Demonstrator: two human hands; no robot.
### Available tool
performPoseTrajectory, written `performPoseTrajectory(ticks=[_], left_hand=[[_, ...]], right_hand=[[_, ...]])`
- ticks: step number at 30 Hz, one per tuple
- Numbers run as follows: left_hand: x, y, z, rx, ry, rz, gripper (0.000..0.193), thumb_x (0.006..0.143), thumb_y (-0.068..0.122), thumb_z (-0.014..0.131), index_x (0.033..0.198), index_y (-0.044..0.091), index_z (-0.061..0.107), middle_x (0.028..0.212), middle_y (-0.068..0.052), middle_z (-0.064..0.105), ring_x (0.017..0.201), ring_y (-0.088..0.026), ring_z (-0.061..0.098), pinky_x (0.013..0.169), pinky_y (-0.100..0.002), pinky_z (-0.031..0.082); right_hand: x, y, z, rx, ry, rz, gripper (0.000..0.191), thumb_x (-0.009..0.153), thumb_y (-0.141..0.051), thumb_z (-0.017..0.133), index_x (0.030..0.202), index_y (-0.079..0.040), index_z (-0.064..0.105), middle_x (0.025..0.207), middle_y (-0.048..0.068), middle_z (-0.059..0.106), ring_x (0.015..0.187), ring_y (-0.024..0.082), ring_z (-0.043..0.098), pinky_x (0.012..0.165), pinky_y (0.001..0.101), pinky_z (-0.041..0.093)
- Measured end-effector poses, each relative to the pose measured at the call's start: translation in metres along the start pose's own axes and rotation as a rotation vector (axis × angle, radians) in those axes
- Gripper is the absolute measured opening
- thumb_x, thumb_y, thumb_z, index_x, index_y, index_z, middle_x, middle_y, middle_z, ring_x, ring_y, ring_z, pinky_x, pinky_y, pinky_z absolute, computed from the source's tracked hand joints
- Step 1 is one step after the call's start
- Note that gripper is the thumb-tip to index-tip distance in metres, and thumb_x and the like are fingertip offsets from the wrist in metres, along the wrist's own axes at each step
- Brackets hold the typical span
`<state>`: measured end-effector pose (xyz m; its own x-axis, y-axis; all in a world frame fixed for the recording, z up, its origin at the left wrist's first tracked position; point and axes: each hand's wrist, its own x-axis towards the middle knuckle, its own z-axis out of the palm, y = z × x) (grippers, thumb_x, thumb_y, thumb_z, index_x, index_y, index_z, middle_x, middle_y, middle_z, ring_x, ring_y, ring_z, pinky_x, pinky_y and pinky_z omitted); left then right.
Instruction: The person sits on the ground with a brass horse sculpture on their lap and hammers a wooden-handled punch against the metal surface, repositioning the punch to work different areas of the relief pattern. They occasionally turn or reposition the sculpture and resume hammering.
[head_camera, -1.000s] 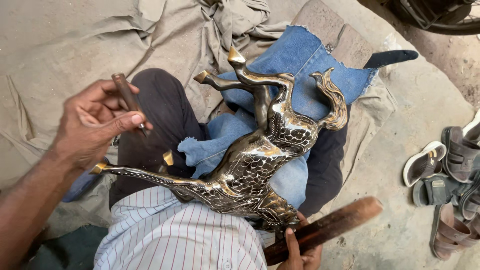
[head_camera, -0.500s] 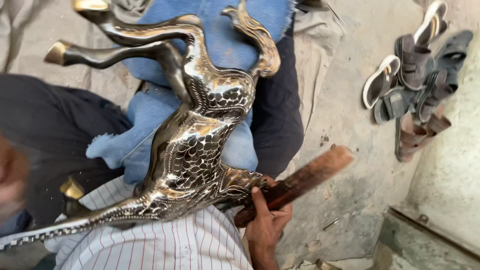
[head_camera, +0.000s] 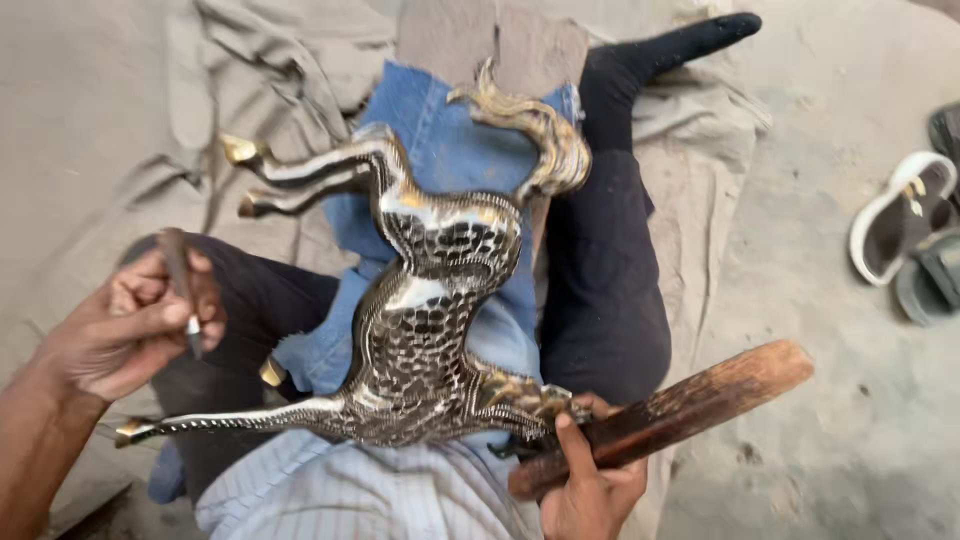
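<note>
Chisel up, mallet low: I'm between strikes on the brass horse.

My left hand (head_camera: 130, 335) pinches the small chisel (head_camera: 183, 290), just left of the horse (head_camera: 430, 330) lying across my lap; my right hand (head_camera: 590, 480) wraps the wooden mallet (head_camera: 670, 420), thumb against the horse's head. Next, I judge, the tip needs seating on the pattern.

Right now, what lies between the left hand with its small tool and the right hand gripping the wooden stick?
In the head view, the patterned metal horse figure lies on the lap between the left hand and the right hand, over blue denim cloth.
</note>
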<state>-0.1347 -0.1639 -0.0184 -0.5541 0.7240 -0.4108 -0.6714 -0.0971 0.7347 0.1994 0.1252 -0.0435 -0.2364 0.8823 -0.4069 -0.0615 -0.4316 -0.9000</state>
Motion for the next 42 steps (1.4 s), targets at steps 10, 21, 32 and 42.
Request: performPoseTrajectory(ticks=[10,21,32,42], left_hand=[[0.066,0.0,0.057,0.066,0.123,0.117,0.039,0.092,0.007,0.076,0.128,0.003,0.061,0.097,-0.011,0.072,0.096,-0.025,0.073,0.087,-0.041,0.062],[0.031,-0.013,0.054,0.214,-0.012,0.219,0.04,0.086,0.007,0.082,0.121,0.0,0.064,0.099,-0.01,0.072,0.091,-0.02,0.075,0.085,-0.037,0.065],[0.047,-0.006,0.104,0.39,-0.283,0.302,0.051,0.084,0.015,0.084,0.13,0.001,0.068,0.097,-0.009,0.079,0.086,-0.009,0.073,0.071,-0.025,0.062],[0.03,0.005,0.09,0.686,-0.24,0.315,0.047,0.084,0.014,0.083,0.13,0.007,0.073,0.096,-0.007,0.078,0.077,-0.014,0.073,0.065,-0.03,0.062]], right_hand=[[0.017,-0.008,-0.001,-0.127,-0.071,0.081,0.037,0.081,0.013,0.075,0.114,0.004,0.06,0.107,0.012,0.066,0.097,0.018,0.064,0.087,0.0287,0.052],[0.001,-0.015,-0.009,-0.56,0.034,-0.201,0.036,0.094,-0.004,0.074,0.125,0.005,0.058,0.105,0.011,0.066,0.086,0.016,0.063,0.073,0.0267,0.052],[0.014,-0.022,-0.035,-0.767,0.11,-0.259,0.054,0.09,-0.013,0.077,0.137,0.002,0.057,0.115,0.012,0.069,0.095,0.016,0.066,0.077,0.0262,0.052],[0.033,-0.016,-0.054,-0.868,0.225,-0.291,0.065,0.082,-0.022,0.085,0.137,0.002,0.06,0.121,0.016,0.069,0.101,0.022,0.067,0.089,0.0351,0.055]])
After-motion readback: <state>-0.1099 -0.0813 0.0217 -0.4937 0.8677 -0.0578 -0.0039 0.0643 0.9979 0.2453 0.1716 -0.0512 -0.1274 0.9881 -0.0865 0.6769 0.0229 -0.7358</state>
